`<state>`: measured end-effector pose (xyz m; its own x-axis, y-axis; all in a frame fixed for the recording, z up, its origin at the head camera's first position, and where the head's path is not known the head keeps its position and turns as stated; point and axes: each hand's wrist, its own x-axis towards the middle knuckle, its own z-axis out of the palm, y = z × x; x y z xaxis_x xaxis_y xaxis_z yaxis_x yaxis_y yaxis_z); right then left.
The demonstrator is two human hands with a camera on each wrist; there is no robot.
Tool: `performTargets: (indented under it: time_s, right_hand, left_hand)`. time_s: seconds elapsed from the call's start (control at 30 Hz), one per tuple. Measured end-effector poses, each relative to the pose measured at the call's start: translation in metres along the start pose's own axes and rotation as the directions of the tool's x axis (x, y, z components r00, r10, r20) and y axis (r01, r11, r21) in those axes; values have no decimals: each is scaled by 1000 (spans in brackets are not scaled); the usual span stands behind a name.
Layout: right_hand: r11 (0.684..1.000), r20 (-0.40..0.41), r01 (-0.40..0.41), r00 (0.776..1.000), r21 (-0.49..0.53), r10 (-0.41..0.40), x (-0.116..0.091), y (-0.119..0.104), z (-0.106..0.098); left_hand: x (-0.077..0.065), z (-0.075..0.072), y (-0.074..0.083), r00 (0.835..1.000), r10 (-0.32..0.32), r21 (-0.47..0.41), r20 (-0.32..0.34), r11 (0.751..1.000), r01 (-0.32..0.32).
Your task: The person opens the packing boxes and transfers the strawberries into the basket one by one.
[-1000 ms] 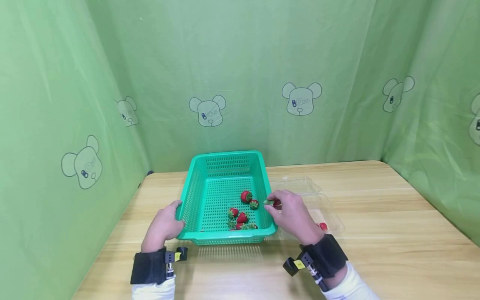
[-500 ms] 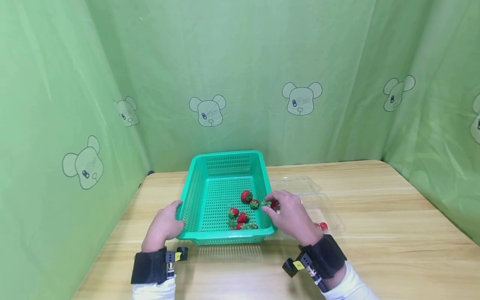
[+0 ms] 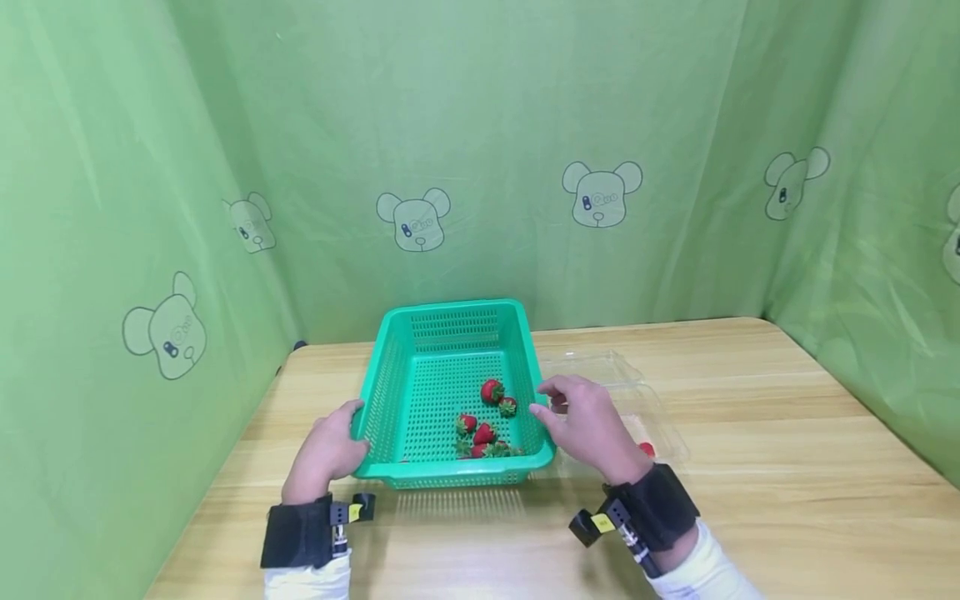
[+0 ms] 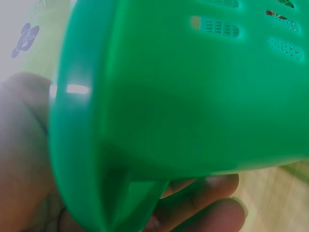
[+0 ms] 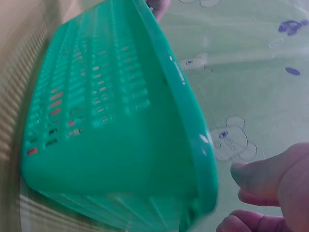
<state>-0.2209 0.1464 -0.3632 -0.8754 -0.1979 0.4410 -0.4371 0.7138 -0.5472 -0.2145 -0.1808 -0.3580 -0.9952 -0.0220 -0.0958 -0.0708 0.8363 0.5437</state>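
Note:
A green perforated plastic basket (image 3: 450,470) stands in the middle of the head view with several strawberries (image 3: 484,434) on its floor, mostly near the front right. At the basket's left side my left hand (image 3: 330,450) grips the rim. In the left wrist view its fingers (image 4: 205,198) curl beneath the rim (image 4: 82,121). My right hand (image 3: 588,421) hovers by the right rim, thumb and fingers apart with nothing between them. The right wrist view shows the right thumb (image 5: 260,176) separated from the basket wall (image 5: 145,164).
To the right of the basket lies a clear plastic clamshell box (image 3: 660,417), partly hidden behind my right hand. Red fruit (image 3: 647,450) shows in it. A wooden table (image 3: 787,450) carries everything, with a green curtain (image 3: 495,100) around its back and sides.
The strawberry pinched in my right hand has been let go into the basket's front right corner. The right hand has drawn slightly back to the right. My left hand stays on the rim.

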Motion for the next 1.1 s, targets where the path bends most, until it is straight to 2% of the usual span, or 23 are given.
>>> performTargets:
  time_s: [0.13, 0.33, 0.6, 0.83, 0.9, 1.1]
  right_hand:
    - [999, 3, -53, 999, -7, 53, 3, 12, -11]
    - [984, 85, -164, 982, -65, 170, 5, 33, -33]
    - [957, 248, -262, 926, -124, 286, 7, 50, -46]
    - [937, 344, -284, 875, -202, 340, 4, 61, -49]
    - [931, 374, -299, 855, -210, 359, 3, 63, -50]
    - [916, 421, -350, 814, -196, 401, -2, 72, -45]
  left_hand:
    - [0, -1, 0, 1000, 2, 4, -3, 1000, -2]
    - [0, -2, 0, 1000, 1, -4, -1, 1000, -1]
    - [-1, -3, -1, 1000, 8, -5, -7, 1000, -8]
    - [-1, -2, -2, 1000, 5, -3, -9, 1000, -5]
    - [-1, -2, -2, 1000, 3, -4, -9, 1000, -3]
    - [0, -1, -2, 1000, 8, 5, -9, 1000, -8]
